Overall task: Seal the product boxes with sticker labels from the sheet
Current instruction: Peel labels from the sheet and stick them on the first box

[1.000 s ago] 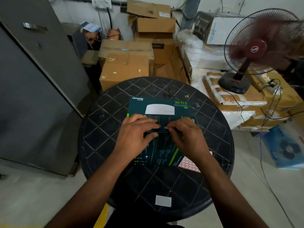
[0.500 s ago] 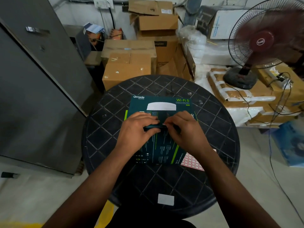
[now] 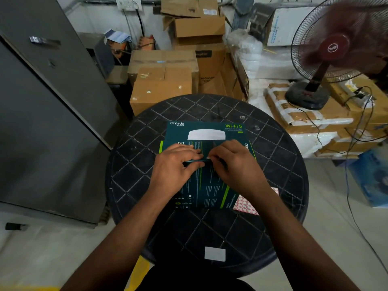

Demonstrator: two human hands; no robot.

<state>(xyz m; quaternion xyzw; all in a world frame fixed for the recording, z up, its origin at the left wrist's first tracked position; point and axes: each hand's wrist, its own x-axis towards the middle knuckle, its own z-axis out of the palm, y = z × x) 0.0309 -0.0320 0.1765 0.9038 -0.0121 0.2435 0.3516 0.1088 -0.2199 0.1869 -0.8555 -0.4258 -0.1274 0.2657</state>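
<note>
One dark-teal "Wi-Fi 5" product box (image 3: 206, 131)

Teal box (image 3: 206, 131), seemingly red-gridded sticker sheet (image 3: 245, 204).
</note>
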